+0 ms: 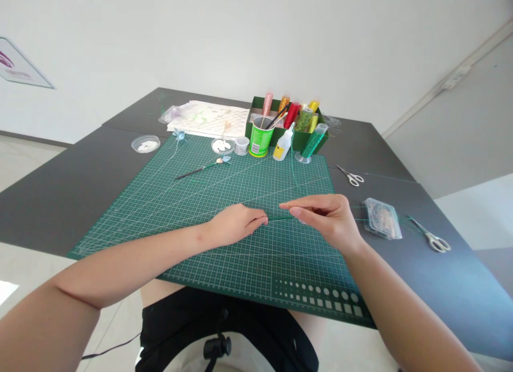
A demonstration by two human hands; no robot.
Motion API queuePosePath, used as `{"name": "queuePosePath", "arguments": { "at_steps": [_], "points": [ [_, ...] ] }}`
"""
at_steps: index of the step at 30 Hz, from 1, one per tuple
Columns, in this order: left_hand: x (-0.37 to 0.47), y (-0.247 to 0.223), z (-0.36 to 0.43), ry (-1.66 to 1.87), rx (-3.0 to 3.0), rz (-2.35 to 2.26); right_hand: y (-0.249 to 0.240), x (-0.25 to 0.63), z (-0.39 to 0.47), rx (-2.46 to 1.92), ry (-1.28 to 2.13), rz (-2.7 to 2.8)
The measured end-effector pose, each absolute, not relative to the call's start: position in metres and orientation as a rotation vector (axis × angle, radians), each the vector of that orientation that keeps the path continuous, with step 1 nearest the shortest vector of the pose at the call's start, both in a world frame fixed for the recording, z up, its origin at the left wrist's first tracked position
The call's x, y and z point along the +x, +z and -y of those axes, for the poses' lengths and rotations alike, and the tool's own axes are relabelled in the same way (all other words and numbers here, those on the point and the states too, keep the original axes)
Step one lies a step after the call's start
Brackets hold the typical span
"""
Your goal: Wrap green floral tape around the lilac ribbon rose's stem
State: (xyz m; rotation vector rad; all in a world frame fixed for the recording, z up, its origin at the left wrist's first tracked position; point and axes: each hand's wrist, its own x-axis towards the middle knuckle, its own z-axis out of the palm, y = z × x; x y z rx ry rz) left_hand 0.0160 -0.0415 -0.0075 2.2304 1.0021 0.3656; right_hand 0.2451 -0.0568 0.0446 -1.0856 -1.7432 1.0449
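Pinched between the fingers of my left hand is one end of a thin green stem, held level just above the green cutting mat. My right hand has its thumb and fingertips close together at the stem's other end. Its fingers hide how that end is gripped. Thin green threads run from behind the right hand toward a clear plastic box. Farther back on the mat lies a dark stick with a small pale flower at its tip.
Behind the mat stand a green can of tools, a glue bottle, a green thread spool and a dark green box of coloured spools. White-handled scissors and a second pair of scissors lie right. Left is a dish.
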Motion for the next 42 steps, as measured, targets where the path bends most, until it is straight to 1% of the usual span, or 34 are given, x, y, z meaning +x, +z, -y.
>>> {"name": "queuePosePath", "arguments": {
  "at_steps": [4, 11, 16, 30, 36, 38, 42],
  "points": [
    [0.017, -0.009, 0.044, 0.283, 2.479, -0.987, 0.047, 0.248, 0.053, -1.097, 0.990, 1.664],
    [0.015, -0.013, 0.051, 0.397, 2.651, -0.867, 0.039, 0.251, 0.040, -1.122, 0.973, 1.622],
    [0.015, -0.013, 0.052, 0.406, 2.756, -0.827, 0.033, 0.251, 0.033, -1.153, 0.962, 1.617],
    [0.012, -0.014, 0.050, 0.582, 2.770, -0.666, 0.014, 0.255, 0.019, -1.228, 0.919, 1.720],
    [0.012, -0.012, 0.053, 0.719, 2.633, -0.799, -0.002, 0.262, 0.008, -1.274, 0.913, 1.794],
    [0.012, -0.009, 0.055, 0.835, 2.473, -0.908, -0.006, 0.263, 0.005, -1.300, 0.936, 1.816],
    [0.014, -0.003, 0.051, 1.106, 1.974, -1.069, -0.009, 0.263, 0.003, -1.259, 1.069, 1.855]
  ]
}}
